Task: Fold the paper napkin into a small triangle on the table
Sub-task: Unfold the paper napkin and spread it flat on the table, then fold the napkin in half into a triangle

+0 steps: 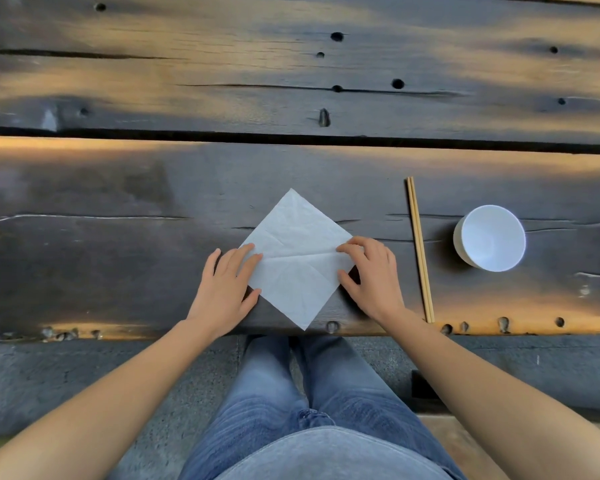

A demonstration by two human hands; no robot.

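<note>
A white paper napkin (297, 258) lies flat on the dark wooden table (118, 209), turned like a diamond with one corner toward me at the table's near edge. A crease runs across its middle from left to right. My left hand (227, 289) rests on the napkin's left corner, fingers spread flat, thumb off the paper. My right hand (371, 271) covers the right corner, fingertips on the paper near the crease and thumb at the lower right edge. Neither hand has lifted any paper.
A pair of wooden chopsticks (419, 249) lies to the right of my right hand, pointing away from me. A white bowl (490, 237) stands further right. The table's near edge (187, 332) runs just below the napkin; my jeans-clad legs (312, 393) are beneath it.
</note>
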